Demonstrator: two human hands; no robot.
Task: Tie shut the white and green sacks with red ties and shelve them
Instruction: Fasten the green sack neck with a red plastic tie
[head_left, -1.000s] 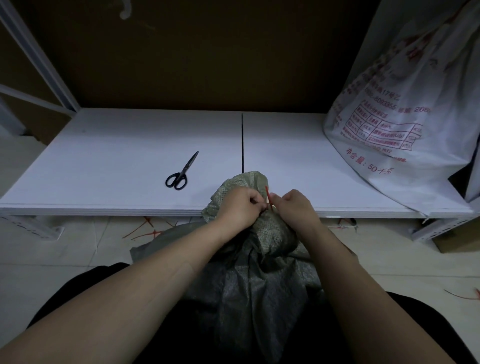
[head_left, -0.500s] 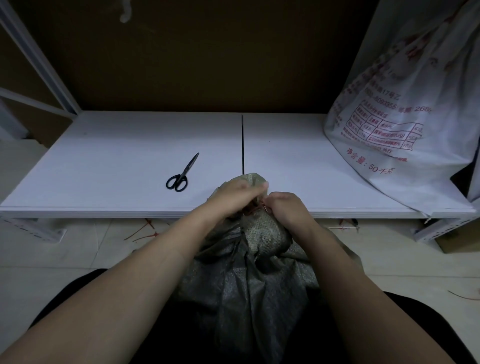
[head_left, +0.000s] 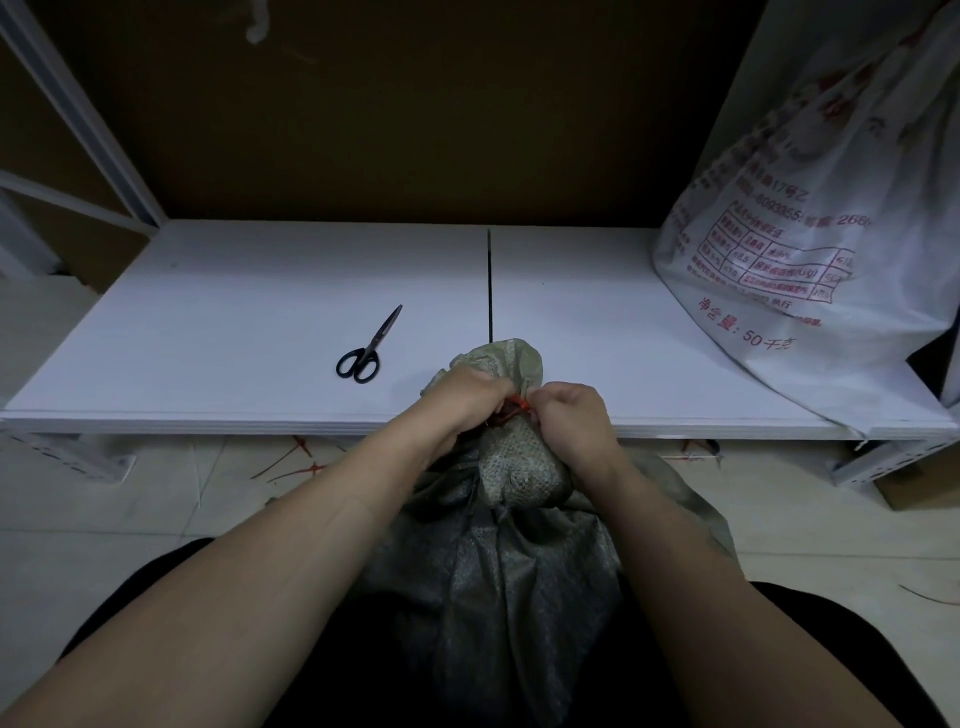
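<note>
1. Now, in the head view, the green sack (head_left: 498, 561) sits right in front of the person, low down by the front edge of the shelf (head_left: 234, 322). Its top is bunched into a tight neck, and a floppy tuft sticks up above it.
2. The left hand (head_left: 465, 400) and the right hand (head_left: 574, 415) are close together at that neck. Both have curled fingers and pinch the red tie (head_left: 519, 402), one from each side. Only a tiny bit of the tie shows, so I cannot tell if the knot is done.
3. The white sack (head_left: 810, 234) leans on the right end of the shelf. Its top is out of view.
4. The scissors (head_left: 366, 348) lie on the shelf, to the left of the hands and apart from them. Red scraps (head_left: 301, 462) lie on the floor under the shelf.
5. I think the green sack is soft and crinkly, so it will sag and fold when lifted. It looks full, so it may be heavy. A good hold would be one hand round the neck under the tie and one hand under the bottom. The tie is thin and may slip, so pinch it close to the knot.
</note>
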